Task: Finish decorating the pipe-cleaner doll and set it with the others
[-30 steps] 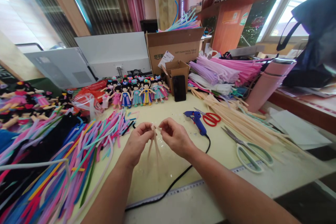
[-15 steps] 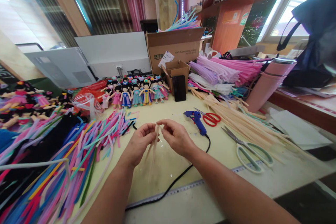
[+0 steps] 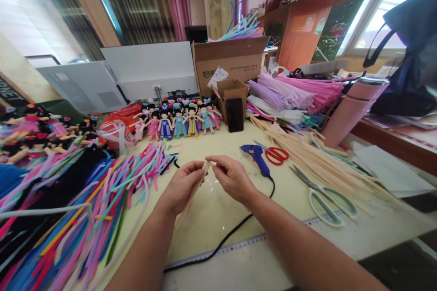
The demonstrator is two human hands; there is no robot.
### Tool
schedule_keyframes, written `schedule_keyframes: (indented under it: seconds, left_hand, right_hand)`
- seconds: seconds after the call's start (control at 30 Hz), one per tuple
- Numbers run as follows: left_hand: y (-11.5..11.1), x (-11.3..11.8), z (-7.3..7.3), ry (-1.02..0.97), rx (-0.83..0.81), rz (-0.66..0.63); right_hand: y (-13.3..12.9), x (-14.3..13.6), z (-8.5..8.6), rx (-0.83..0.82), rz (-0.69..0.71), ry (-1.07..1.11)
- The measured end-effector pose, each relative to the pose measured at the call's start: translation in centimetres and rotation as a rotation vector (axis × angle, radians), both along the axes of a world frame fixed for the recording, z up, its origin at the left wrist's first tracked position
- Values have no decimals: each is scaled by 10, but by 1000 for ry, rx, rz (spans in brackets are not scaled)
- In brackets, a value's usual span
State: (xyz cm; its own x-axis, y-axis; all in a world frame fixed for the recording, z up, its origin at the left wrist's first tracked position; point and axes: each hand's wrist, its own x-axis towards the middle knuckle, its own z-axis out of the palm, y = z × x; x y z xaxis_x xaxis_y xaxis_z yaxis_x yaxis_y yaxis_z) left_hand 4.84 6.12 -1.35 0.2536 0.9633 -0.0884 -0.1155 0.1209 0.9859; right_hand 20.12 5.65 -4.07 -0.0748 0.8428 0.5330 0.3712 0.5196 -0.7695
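Note:
Over the middle of the table, my left hand pinches beige fuzzy stems between thumb and fingers; their lower ends hang down and blur toward my left wrist. My right hand touches the top of the stems with its fingertips, its fingers bent and pressed together. Just right of my right hand lies a blue glue gun, its black cord running under my right forearm. Red-handled scissors lie beside the gun. Larger scissors with pale green and white handles rest farther right.
Colourful stems cover the left side. Small dolls stand at the back by a black phone and a cardboard box. Beige stems and a pink bottle are on the right. A measuring tape crosses the front.
The hanging ends of the beige stems have swung left toward my left wrist. My hands stay close together, and the view has shifted slightly.

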Motion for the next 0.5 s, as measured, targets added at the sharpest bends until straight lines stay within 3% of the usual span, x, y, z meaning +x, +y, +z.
schedule_keyframes:
  seconds: [0.23,0.5]
  left_hand:
    - [-1,1,0,-93,-93,42]
    - [-3,4,-2,-110,-101,0]
  right_hand:
    - [-1,0,0,-10,23,-60]
    - [-5,0,2,-14,100,-56]
